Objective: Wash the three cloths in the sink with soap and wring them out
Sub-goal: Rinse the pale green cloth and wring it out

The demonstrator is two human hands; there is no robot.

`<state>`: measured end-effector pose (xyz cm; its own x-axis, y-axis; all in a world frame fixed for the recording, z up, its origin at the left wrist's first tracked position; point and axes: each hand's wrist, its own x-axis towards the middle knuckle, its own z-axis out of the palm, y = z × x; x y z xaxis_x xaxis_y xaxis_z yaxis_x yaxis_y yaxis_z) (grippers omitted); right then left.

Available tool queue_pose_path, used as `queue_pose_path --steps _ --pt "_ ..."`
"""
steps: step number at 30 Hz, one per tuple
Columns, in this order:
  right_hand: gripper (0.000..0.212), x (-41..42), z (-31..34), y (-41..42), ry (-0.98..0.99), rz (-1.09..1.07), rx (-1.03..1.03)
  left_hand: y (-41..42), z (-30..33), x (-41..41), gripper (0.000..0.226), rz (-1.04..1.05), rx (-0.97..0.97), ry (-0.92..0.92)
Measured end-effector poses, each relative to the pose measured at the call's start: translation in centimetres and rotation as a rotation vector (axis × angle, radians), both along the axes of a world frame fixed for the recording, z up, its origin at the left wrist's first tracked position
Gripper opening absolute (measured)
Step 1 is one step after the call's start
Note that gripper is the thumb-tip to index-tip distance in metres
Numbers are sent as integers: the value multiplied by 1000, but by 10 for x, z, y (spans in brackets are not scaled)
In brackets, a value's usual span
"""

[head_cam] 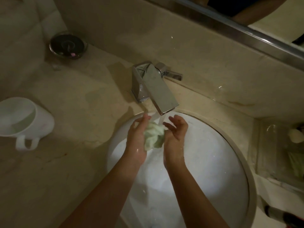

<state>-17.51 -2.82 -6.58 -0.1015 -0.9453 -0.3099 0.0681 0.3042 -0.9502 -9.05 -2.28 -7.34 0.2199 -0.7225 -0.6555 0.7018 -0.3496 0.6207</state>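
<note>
Cloth: pale green, plain; sink: white; counter: beige (faint darker veining); tap: polished silver; mug: white; soap: cream; dish: dark, chrome-rimmed.

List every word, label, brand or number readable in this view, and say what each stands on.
None can be read.
White mug: a faint pinkish mark on its side, too blurred to read.
Faucet, soap bar and green cloth: no lettering shows.
</note>
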Motion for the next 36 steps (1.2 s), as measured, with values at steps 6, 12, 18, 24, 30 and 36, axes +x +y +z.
queue_pose_path --steps 6,12,18,24,30,36 --pt "25 25 12 -9 9 -103 157 -8 13 -23 14 26 -44 -651" --pt "23 20 -17 -41 111 -8 207 -25 6 -22 21 -79 93 -611" --pt "21 11 -7 -50 172 -180 363 -29 9 -20 29 -85 245 -320" --pt "14 0 7 -26 326 -96 65 -20 8 -3 57 -126 197 119" --pt "29 4 0 -10 156 -13 41 -20 5 -21 20 -7 35 -292" --pt "39 13 -5 -16 -12 109 204 -7 5 -29 24 -170 -82 -960"
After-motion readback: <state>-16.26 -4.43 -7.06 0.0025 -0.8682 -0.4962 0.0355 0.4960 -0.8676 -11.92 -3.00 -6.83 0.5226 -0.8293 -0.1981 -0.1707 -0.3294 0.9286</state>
